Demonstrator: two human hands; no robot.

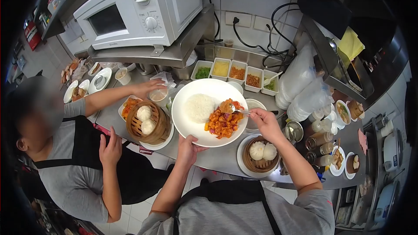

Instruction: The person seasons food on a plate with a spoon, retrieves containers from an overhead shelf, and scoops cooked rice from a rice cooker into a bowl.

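Observation:
A large white plate (pixel 183 123) carries a mound of white rice (pixel 200 108) and pieces of food in orange-red sauce (pixel 223 124). My left hand (pixel 188 149) grips its near rim from below. In my right hand (pixel 264 123) is a metal spoon (pixel 237 110), whose bowl rests on the sauced food. Left of the plate, a bamboo steamer (pixel 160 126) holds two white buns. Another steamer (pixel 251 159) with two buns sits on a white plate, below my right hand.
A co-worker (pixel 74 148) stands at the left, one arm stretched over the counter toward a cup. Behind the plate are topping containers (pixel 237 70). Bottles (pixel 324 137) and plastic bags (pixel 300 82) stand right; a microwave (pixel 135 13) is on the shelf (pixel 174 51).

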